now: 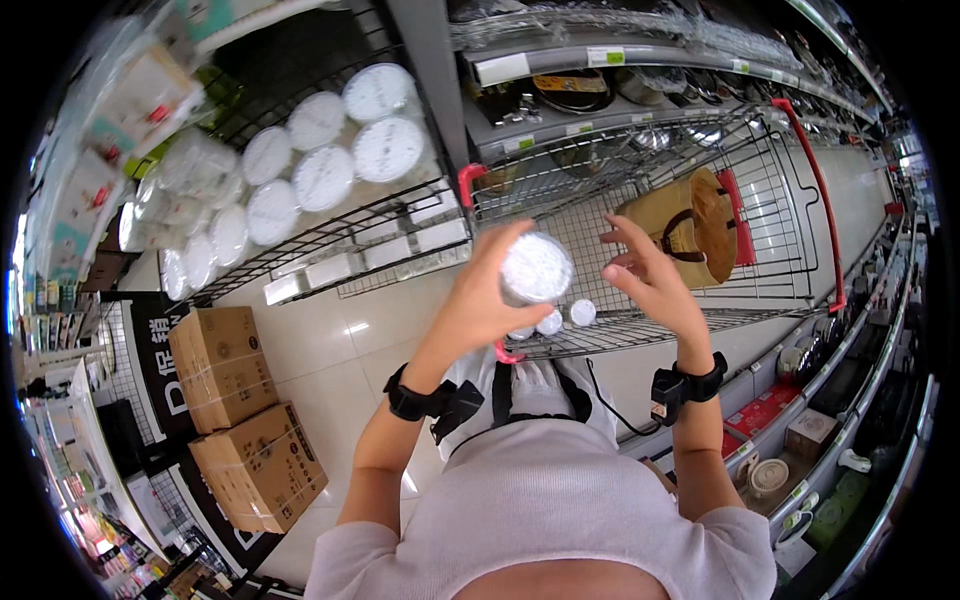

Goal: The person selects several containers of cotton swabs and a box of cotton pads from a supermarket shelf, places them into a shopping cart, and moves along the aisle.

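My left hand point(468, 312) is wrapped round a container with a round white top point(537, 268), holding it over the near left end of a wire shopping cart point(790, 255). To its right, my right hand point(650, 282) hovers above the cart with its fingers apart and nothing in them. Below the held container, several smaller round white-topped containers point(582, 312) sit in the cart near its left end. A tan bag with dark handles point(708, 215) stands toward the cart's right end, beside the red bar.
A wire rack at the left holds several white-lidded containers point(325, 178), with white boxes point(345, 265) on a lower level. Stacked cardboard cartons point(258, 465) stand on the floor at the left. Store shelves point(545, 125) line the far side, and more goods line the right.
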The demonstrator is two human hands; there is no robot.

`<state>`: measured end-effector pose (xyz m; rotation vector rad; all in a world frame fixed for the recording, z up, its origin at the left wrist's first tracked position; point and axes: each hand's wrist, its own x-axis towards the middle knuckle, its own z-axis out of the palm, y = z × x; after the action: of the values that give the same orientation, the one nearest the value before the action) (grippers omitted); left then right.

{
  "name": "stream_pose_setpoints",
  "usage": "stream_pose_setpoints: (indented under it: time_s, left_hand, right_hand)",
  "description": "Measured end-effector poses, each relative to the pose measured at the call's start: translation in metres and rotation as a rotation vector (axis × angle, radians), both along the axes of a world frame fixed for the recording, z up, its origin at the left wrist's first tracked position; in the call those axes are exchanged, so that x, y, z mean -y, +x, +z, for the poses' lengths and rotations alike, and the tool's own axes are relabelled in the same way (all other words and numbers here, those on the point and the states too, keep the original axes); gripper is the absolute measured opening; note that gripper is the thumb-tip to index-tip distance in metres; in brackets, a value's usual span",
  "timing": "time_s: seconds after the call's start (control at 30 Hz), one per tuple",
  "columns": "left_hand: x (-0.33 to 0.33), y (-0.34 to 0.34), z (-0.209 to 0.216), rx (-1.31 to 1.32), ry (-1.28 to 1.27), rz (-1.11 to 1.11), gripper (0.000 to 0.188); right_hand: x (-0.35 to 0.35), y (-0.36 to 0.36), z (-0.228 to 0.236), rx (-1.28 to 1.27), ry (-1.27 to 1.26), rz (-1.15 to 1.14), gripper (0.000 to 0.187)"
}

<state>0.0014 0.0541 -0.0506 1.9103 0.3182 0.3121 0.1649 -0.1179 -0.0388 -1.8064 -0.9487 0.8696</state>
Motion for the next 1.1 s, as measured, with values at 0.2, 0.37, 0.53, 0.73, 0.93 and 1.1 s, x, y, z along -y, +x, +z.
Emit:
stream_pose_setpoints:
  time_s: [0.2,0.37,0.53,0.73,0.93,1.1]
  left_hand:
    - [0.052,0.062,-0.069,-0.042,-0.059,-0.217,0.078]
    - [0.074,0.094,-0.129,-0.119,-0.108,-0.199,0.084]
    - [0.089,0.115,-0.176,-0.146,-0.026,-0.116,0.080]
    - [0.097,0.108,-0.235,-0.405,-0.184,-0.116,0.058]
    - [0.095,0.082,-0.279,-0.683,-0.270,-0.043,0.047]
    - [0.086,0.067,-0.276,-0.801,-0.325,0.089,0.041]
  right_hand:
    - [0.018,0.027,-0.071,-0.394,-0.112,0.008,0.050]
    - [0.035,0.060,-0.125,-0.593,-0.202,-0.101,0.043]
    - [0.043,0.092,-0.180,-0.626,-0.233,-0.066,0.040]
    - [0.064,0.133,-0.279,-0.359,-0.431,-0.004,0.041]
    - [0.109,0.153,-0.395,-0.155,-0.768,0.185,0.041]
    - [0.114,0.138,-0.436,-0.152,-0.864,0.145,0.042]
